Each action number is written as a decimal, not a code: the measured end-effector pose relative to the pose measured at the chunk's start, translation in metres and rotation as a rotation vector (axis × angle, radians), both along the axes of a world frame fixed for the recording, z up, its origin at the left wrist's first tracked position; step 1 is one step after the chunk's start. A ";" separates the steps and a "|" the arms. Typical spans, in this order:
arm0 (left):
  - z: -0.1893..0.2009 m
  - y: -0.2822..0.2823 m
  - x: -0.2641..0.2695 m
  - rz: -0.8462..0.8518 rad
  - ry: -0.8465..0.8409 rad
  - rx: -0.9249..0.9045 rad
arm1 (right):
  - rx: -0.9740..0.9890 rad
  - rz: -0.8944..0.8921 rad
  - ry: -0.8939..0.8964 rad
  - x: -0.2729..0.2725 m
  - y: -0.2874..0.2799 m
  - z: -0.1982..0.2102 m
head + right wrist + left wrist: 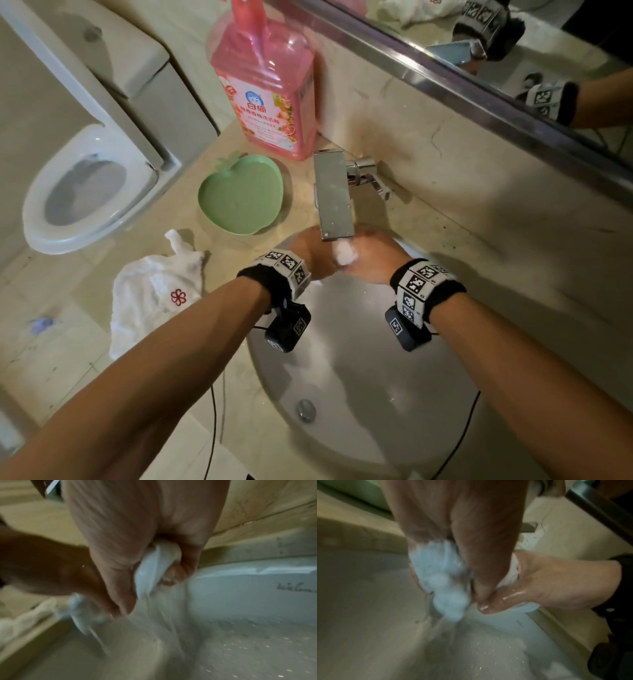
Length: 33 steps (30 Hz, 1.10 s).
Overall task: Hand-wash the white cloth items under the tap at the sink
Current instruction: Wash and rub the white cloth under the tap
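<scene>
The fingers [178, 573] of the right hand [373, 255] curl tight round a wet white cloth [345, 254], and the left hand [310, 251] grips the other end of the same bunched cloth, both just under the tap [332, 195] over the sink [359, 373]. Water streams off it. Left of the tap on the tabletop [219, 267] lie a second white cloth [154, 294], a green dish [241, 195] and a pink bottle [265, 89].

White cloth [156, 294] (red flower emblem), green dish [241, 195], pink bottle [265, 92].
</scene>
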<state>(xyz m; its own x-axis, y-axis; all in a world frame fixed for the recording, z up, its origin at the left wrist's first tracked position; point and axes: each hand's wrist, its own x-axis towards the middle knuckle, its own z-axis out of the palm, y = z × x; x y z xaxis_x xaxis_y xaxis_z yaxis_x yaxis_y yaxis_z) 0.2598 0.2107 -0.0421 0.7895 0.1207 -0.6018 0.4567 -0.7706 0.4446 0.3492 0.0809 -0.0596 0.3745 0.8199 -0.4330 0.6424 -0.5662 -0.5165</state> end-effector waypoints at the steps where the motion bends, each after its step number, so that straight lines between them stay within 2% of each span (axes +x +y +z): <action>1: 0.002 0.004 -0.005 -0.011 -0.029 -0.028 | 0.005 -0.016 0.117 0.001 0.001 0.003; 2: 0.003 0.007 -0.011 -0.002 -0.054 -0.042 | 0.034 -0.050 0.225 0.000 0.002 0.008; 4: -0.001 0.018 -0.028 0.118 -0.082 -0.051 | 0.134 -0.151 0.371 -0.003 0.005 0.016; 6: -0.005 0.027 -0.042 0.178 -0.089 -0.093 | 0.186 -0.221 0.397 -0.005 0.006 0.018; 10: -0.002 0.031 -0.054 0.171 -0.132 -0.116 | 0.204 -0.454 0.495 -0.013 0.006 0.022; 11: 0.000 0.029 -0.057 0.186 -0.147 -0.130 | 0.214 -0.482 0.502 -0.016 0.007 0.022; 15: 0.007 0.019 -0.059 0.436 -0.136 -0.357 | 0.266 -0.489 0.511 -0.029 0.009 0.026; 17: 0.007 0.015 -0.056 0.419 -0.150 -0.380 | 0.289 -0.488 0.524 -0.032 0.007 0.026; 21: -0.005 0.016 -0.053 0.443 -0.161 -0.262 | 0.263 -0.503 0.597 -0.023 -0.005 0.026; 24: -0.006 0.018 -0.047 0.459 -0.176 -0.330 | 0.249 -0.538 0.637 -0.015 -0.017 0.024; 29: -0.002 0.009 -0.029 0.436 -0.183 -0.330 | 0.105 -0.642 0.508 -0.004 -0.029 0.014; 33: -0.003 0.002 -0.015 0.502 -0.281 -0.321 | 0.129 -0.800 0.540 0.001 -0.041 0.001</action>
